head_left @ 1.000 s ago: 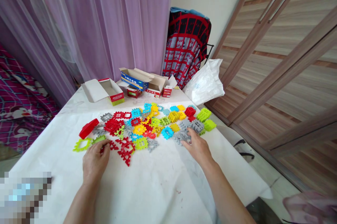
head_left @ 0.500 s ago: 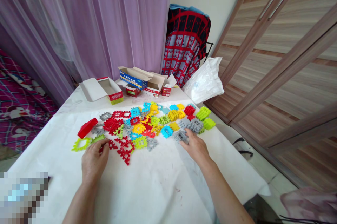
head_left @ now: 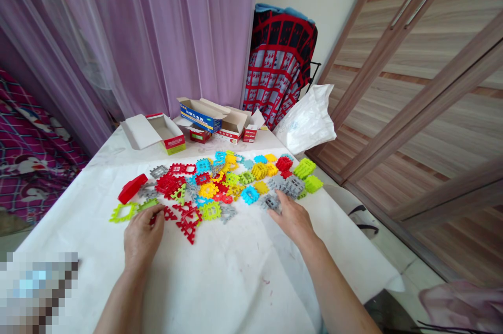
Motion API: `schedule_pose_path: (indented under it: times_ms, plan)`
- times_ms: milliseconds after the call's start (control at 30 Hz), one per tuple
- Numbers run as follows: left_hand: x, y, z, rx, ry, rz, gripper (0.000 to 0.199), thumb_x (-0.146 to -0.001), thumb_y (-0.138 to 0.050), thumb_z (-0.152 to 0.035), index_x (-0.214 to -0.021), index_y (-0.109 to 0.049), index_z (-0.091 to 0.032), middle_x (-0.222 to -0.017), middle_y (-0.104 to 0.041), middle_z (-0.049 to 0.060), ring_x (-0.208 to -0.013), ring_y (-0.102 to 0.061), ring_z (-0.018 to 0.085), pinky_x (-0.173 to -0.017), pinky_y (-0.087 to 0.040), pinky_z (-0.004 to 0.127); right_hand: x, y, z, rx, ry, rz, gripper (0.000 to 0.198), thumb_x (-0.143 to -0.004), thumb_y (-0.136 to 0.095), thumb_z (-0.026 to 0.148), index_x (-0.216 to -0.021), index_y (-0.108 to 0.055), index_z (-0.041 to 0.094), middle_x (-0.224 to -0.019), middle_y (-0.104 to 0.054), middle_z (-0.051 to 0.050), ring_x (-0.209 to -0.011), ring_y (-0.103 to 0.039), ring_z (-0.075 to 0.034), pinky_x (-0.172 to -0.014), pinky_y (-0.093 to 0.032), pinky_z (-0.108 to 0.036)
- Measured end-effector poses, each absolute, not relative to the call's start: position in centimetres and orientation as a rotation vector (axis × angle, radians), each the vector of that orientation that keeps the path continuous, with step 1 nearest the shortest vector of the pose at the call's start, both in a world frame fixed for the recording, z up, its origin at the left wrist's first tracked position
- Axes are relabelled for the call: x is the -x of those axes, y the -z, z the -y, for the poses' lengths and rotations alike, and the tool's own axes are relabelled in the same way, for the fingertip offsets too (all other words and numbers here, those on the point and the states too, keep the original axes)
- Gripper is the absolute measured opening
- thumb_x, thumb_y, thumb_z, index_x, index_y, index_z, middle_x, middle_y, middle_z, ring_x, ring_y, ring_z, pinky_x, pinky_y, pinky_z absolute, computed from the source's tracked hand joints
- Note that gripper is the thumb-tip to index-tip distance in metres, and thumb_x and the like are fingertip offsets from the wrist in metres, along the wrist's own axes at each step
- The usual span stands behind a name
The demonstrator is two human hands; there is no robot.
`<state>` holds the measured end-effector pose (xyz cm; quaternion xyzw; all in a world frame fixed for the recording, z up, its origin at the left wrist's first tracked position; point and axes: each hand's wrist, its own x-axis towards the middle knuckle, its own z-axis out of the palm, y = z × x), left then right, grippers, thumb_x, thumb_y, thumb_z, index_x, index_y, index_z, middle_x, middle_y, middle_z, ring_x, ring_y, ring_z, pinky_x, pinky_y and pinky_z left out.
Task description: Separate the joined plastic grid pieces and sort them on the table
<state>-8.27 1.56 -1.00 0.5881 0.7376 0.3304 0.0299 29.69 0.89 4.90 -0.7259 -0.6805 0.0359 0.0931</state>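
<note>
Left of the middle and above the centre of the frame, you can pick out white Chinese characters along the blue box (head_left: 200, 119), apparently 小霸王电池, with smaller print around them that you cannot read. Just right of it, the red and white box (head_left: 228, 136) shows you a line of characters, perhaps ending in 印泥. Farther left, the red and green box (head_left: 175, 144) carries pale lettering, and right of centre the small red box (head_left: 249, 136) has white print, both too small for you to read.
</note>
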Motion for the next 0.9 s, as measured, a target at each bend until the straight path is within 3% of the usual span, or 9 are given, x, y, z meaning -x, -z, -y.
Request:
schedule_pose_path:
  times_ms: [333,667,900]
  plan:
    - [8.1,0.7,-1.5,-1.802,-1.013,-2.259,0.038,-0.084,-0.041,-0.041,-0.096,-0.070,-0.019,-0.100,-0.073,0.009,-0.097,-0.064,0.027,-0.089,-0.048,0.038,-27.4,-7.7,-2.5,1.945,-0.010,2.082,0.043,-0.089,-0.052,0.032,-0.130,-0.051,0.020,-0.120,-0.063,-0.010,-0.102,-0.062,-0.022,-0.084,-0.046,-0.030]
    - [8.0,1.2,-1.3,-1.832,-1.125,-2.221,0.031,-0.083,-0.043,-0.035,-0.092,-0.070,-0.022,-0.097,-0.074,0.006,-0.095,-0.065,0.024,-0.087,-0.048,0.036,-18.0,-7.9,-2.3,1.509,-0.261,2.513,0.029,-0.089,-0.054,0.028,-0.118,-0.060,0.026,-0.119,-0.062,-0.004,-0.106,-0.060,-0.017,-0.085,-0.046,-0.025]
    - [7.9,1.1,-1.1,-1.824,-1.191,-2.188,0.026,-0.083,-0.046,-0.032,-0.086,-0.071,-0.024,-0.091,-0.075,0.004,-0.088,-0.067,0.022,-0.083,-0.050,0.034,-12.1,-8.2,-6.7,1.258,-0.177,2.681,0.024,-0.091,-0.049,0.030,-0.110,-0.064,0.026,-0.120,-0.061,-0.002,-0.106,-0.058,-0.016,-0.089,-0.044,-0.026]
